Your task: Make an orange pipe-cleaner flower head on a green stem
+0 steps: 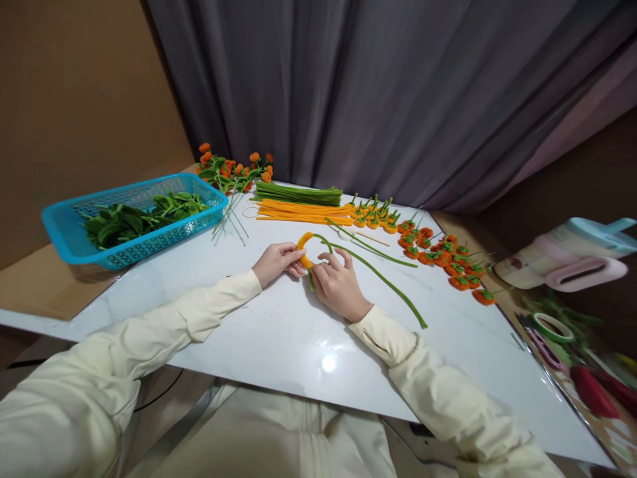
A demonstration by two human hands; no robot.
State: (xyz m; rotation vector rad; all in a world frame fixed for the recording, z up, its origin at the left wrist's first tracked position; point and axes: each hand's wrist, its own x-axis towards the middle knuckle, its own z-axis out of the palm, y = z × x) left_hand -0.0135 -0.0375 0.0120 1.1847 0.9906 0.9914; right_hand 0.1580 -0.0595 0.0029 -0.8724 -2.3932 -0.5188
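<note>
Your forearms [164, 332] converge over worktop [279, 338]. Left hand [277, 260] pinches orange coil [300, 247]; right hand [342, 285] curls at green stem [328, 240], can't tell exact grip. Coil sits between your hands, C-shaped, opening rightward, long axis running away from you; stem arcs right from far end.

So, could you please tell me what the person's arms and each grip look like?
The left sleeve and right sleeve are pale cream, long, loose and creased, with no markings visible. The left grip and right grip are ungloved.
</note>
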